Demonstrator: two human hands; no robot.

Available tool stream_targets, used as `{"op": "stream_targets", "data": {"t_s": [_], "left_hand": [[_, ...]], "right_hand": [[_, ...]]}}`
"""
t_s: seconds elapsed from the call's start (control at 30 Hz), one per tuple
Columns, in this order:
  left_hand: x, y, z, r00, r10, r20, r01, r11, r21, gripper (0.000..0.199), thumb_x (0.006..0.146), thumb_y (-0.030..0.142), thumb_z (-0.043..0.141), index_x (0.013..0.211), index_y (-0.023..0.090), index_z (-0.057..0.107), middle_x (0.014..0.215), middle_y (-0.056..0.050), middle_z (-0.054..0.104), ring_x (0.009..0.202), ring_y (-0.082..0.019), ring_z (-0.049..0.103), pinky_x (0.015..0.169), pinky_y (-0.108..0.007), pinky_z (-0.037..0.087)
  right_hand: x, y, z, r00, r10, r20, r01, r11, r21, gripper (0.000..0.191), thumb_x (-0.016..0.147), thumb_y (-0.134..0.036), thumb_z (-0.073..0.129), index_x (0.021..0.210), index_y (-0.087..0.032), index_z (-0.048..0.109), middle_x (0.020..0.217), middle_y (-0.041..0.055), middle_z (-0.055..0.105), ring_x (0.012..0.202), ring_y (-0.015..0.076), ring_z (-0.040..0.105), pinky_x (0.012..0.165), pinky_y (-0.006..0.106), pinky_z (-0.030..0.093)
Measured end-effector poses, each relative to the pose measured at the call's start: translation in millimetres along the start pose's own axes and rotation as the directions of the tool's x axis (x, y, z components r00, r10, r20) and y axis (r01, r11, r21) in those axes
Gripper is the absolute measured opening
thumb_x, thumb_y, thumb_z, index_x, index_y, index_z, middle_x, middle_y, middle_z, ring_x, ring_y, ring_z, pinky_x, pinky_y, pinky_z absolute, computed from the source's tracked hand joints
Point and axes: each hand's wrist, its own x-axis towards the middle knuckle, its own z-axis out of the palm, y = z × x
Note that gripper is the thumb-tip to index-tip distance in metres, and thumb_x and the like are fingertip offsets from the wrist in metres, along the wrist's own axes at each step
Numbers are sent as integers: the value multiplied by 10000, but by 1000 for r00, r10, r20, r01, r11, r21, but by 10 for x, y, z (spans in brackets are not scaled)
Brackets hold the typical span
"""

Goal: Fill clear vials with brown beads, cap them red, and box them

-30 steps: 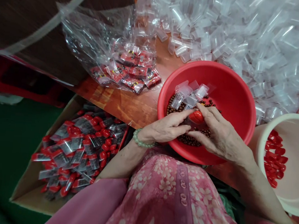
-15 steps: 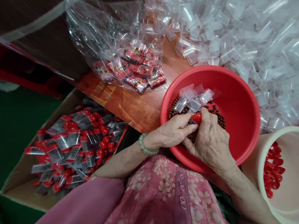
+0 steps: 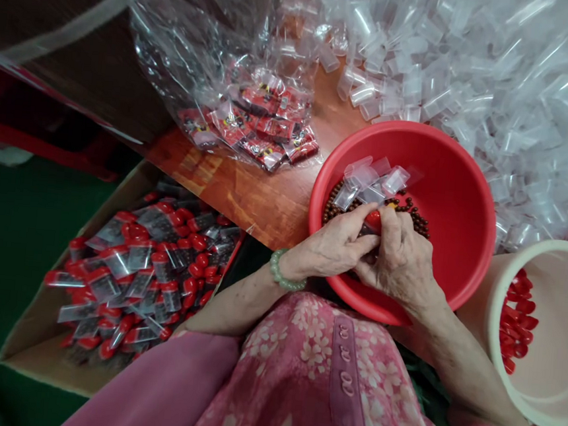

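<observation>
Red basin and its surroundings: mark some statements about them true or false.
1. Left hand and right hand hold a red-capped container over the red basin. True.
2. The bracelet is on the right wrist. False: the beaded bracelet is on the left.
3. Small brown balls lie in the basin. True.
4. The pale bucket holds blue pieces. False: the pale bucket holds red pieces.

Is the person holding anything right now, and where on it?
Yes: a small red-topped container, pinched between both hands' fingers; which part each grips is mostly hidden.
</observation>
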Motion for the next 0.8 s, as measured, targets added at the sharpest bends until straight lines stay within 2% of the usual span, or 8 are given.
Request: {"op": "stream_targets", "data": {"t_s": [0.17,0.27,0.33,0.43,0.57,0.67,0.8], "left_hand": [[-6,11,-6,999,39,29,-41,997,68,500,907,203,524,1403,143,528,863,-26,666,880,-225,668,1024,-440,544],[-14,47,-4,999,45,24,-47,992,115,422,897,217,530,1309,144,586,792,-8,623,754,-195,603,858,-379,556],[-19,66,4,999,36,22,-38,994,100,345,897,244,538,1215,142,622,765,-3,600,693,-170,544,722,-328,517],[-24,77,27,999,34,18,-35,997,69,243,879,253,552,1072,143,651,712,10,567,648,-148,482,622,-294,435],[-27,73,63,999,50,-5,-49,985,166,112,834,187,547,896,168,639,655,26,540,617,-133,446,617,-295,394],[-25,74,79,999,49,-8,-45,967,249,48,819,166,561,791,179,598,628,25,531,593,-126,419,615,-303,378],[-27,89,87,999,31,-25,-23,964,265,45,841,189,581,836,166,620,632,29,523,589,-124,419,625,-302,388]], "right_hand": [[-18,3,26,1000,13,3,-13,996,85,626,850,-371,555,1389,-122,355,998,126,587,836,271,596,609,346,531],[-39,-13,19,999,39,17,-41,984,175,679,809,-293,562,1426,-136,325,1094,158,587,920,297,607,659,384,558],[-57,-26,11,999,51,2,-51,975,215,725,800,-275,571,1459,-139,302,1165,181,584,993,315,611,715,416,575],[-89,-44,-2,997,55,-57,-44,984,171,756,796,-279,591,1477,-133,298,1212,196,593,1046,320,611,742,415,578],[-119,-32,-15,997,10,-80,-10,1000,6,651,795,-278,587,1395,-145,373,1079,148,639,917,284,625,672,363,540],[-116,5,-10,995,-40,-90,37,999,-28,551,804,-293,581,1311,-142,427,959,114,637,807,254,612,634,341,509],[-101,58,7,995,-56,-86,56,998,1,468,836,-340,576,1245,-140,466,877,91,615,729,238,595,573,326,491]]}}
